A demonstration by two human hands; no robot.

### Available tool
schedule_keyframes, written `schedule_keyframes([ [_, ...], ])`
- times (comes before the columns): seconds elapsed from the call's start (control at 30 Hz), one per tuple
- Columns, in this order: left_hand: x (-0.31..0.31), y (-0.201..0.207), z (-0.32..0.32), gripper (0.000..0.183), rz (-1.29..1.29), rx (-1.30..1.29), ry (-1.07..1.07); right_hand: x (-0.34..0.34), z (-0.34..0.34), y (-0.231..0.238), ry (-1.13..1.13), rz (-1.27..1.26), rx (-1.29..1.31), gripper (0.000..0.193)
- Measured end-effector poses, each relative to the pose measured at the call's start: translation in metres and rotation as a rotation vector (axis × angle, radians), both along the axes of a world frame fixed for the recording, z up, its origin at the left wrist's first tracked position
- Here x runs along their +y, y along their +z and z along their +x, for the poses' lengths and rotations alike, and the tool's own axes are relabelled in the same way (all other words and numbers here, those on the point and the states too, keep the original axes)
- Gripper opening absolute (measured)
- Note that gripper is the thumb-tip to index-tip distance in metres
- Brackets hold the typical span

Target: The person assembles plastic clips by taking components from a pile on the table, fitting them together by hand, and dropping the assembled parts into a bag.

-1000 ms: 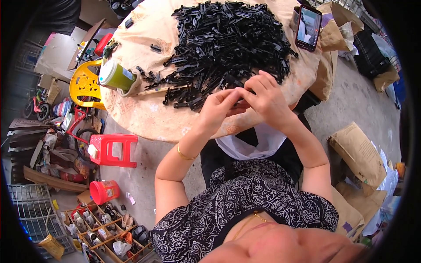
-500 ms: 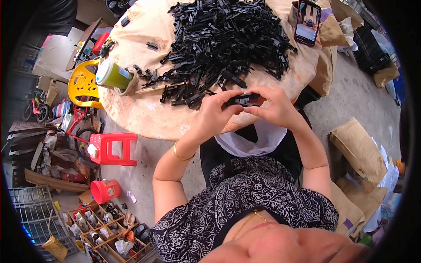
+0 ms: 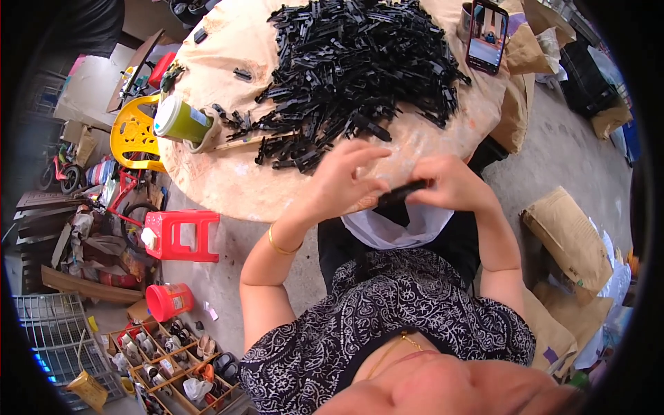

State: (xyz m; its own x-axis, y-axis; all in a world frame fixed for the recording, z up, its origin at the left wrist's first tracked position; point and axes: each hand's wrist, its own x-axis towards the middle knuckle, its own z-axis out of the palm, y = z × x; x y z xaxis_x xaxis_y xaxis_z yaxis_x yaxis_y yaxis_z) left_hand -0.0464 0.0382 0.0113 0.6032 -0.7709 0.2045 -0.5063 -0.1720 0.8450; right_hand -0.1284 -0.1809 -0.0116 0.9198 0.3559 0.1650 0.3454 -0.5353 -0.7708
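My right hand (image 3: 453, 181) grips a slim black plastic part (image 3: 400, 193) by one end, just beyond the near edge of the round table (image 3: 228, 187). The part is blurred, so its exact kind does not show. To its left, my left hand (image 3: 344, 180) has its fingers apart and holds nothing. Below the part, a white plastic bag (image 3: 429, 223) hangs open over my lap. A big heap of similar black plastic parts (image 3: 360, 66) covers the middle of the tabletop, with a small cluster (image 3: 285, 149) close to my left hand.
A green cup with a white lid (image 3: 183, 119) stands at the table's left, and a phone (image 3: 486, 38) is propped at the far right. A yellow chair (image 3: 135, 135), a red stool (image 3: 183, 235) and a red bucket (image 3: 168, 301) are to the left. Brown sacks (image 3: 567, 238) lie right.
Both hands held the black part together before. My left hand has let go and opened, while my right hand has brought the part down toward the bag.
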Motion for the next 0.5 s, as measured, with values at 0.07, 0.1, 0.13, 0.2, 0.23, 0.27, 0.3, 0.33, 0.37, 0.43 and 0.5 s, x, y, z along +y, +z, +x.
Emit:
schedule_keyframes([
  [0.07,0.009,-0.001,0.024,0.024,0.128,-0.370,0.119,0.001,-0.007,0.001,0.044,0.029,-0.028,0.025],
  [0.1,0.008,-0.001,0.031,0.021,0.125,-0.407,0.250,0.000,-0.009,0.005,0.034,-0.013,-0.040,0.021],
  [0.13,0.009,0.002,0.041,0.021,0.124,-0.579,0.224,0.000,-0.008,0.003,0.032,-0.013,-0.038,0.021],
  [0.2,0.005,0.006,0.037,0.028,0.108,-0.459,0.043,0.000,-0.004,-0.001,-0.073,0.060,-0.065,0.022],
  [0.23,-0.001,0.007,0.031,0.032,0.092,-0.373,-0.043,0.003,-0.003,0.002,-0.129,0.129,-0.071,0.022],
  [0.27,-0.006,0.007,0.021,0.037,0.076,-0.286,-0.129,0.005,-0.002,0.002,-0.135,0.128,-0.068,0.022],
  [0.3,-0.009,0.013,0.013,0.042,0.158,-0.108,-0.162,0.007,-0.001,0.003,-0.179,0.202,-0.064,0.023],
  [0.33,-0.014,0.013,0.004,0.039,0.187,-0.062,-0.105,0.008,0.000,0.004,-0.224,0.276,-0.060,0.023],
  [0.37,-0.018,0.008,0.002,0.036,0.152,-0.024,-0.066,0.007,0.000,0.004,-0.230,0.274,-0.059,0.023],
  [0.43,-0.017,-0.004,0.000,0.034,0.120,0.012,-0.021,0.010,-0.001,0.009,-0.226,0.318,-0.039,0.023],
  [0.5,-0.017,-0.010,-0.001,0.030,0.055,0.208,0.040,0.010,-0.001,0.009,-0.228,0.338,-0.028,0.023],
])
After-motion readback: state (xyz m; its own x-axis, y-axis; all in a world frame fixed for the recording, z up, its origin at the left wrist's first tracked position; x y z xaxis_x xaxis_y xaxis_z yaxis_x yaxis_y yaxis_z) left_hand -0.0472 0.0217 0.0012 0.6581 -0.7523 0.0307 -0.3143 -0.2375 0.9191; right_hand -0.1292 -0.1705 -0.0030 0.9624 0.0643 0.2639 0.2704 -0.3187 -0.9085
